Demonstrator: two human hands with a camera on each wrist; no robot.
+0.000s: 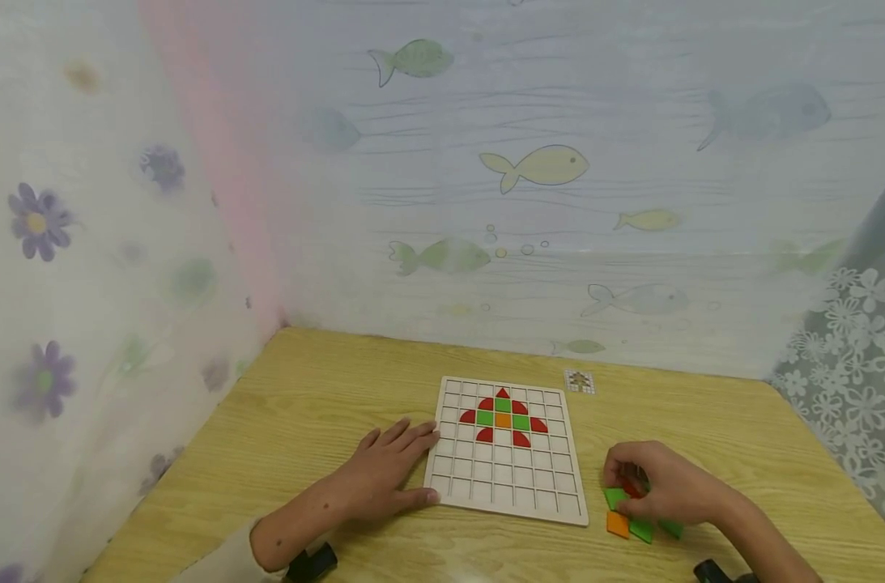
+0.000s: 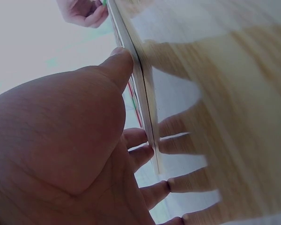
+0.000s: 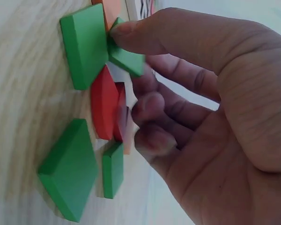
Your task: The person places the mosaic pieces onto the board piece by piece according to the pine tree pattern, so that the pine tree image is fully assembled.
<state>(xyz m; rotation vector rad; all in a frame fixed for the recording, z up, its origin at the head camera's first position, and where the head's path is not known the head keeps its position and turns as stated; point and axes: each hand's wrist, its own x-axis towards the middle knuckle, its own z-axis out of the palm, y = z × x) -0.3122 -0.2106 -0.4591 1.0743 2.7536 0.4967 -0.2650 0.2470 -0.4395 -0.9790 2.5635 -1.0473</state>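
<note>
A pale wooden grid board [image 1: 508, 476] lies flat on the table. Red, green and orange tiles fill several cells in its upper half, around one orange square [image 1: 503, 420]. At the board's left edge, my left hand [image 1: 384, 474] rests with fingers spread, thumb and fingertips touching the rim. My right hand [image 1: 664, 484] is over a small group of loose tiles right of the board. Its thumb and a finger pinch a green square tile [image 3: 126, 55]. Below those fingers lie red curved tiles [image 3: 104, 105] and more green tiles [image 3: 71, 171]; an orange tile [image 1: 618, 525] sits beside them.
Behind the board's far right corner lies a small pattern card [image 1: 579, 381]. The wooden table [image 1: 325, 380] meets a fish-print curtain [image 1: 427, 316] at the back, a flower-print one [image 1: 121, 324] at left and white lace flowers [image 1: 850, 356] at right.
</note>
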